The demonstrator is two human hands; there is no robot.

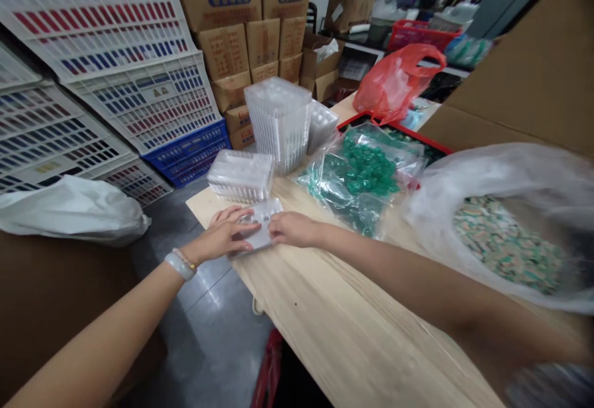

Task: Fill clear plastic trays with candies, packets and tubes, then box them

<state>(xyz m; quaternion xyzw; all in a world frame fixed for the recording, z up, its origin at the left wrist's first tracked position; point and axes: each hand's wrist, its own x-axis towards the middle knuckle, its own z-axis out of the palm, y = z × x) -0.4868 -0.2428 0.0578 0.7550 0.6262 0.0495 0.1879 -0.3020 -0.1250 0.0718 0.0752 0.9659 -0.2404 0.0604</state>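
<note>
A clear plastic compartment tray [261, 225] lies flat near the left corner of the wooden table [334, 327]. My left hand [225, 234] rests on its left part, fingers stretched over it, a pale bracelet on the wrist. My right hand [290, 228] is closed at the tray's right edge, gripping it. A low stack of the same clear trays [241, 174] sits just behind, and a tall stack [278, 120] stands farther back. A clear bag of green pieces [364, 173] lies to the right of the tall stack.
A large clear bag of small green-and-white pieces [505, 234] sits at the right. A red plastic bag [394, 80] and a red tray [417, 135] lie behind. Cardboard boxes [250, 30] and white crates [116, 61] line the back. A white bag [69, 210] lies at the left.
</note>
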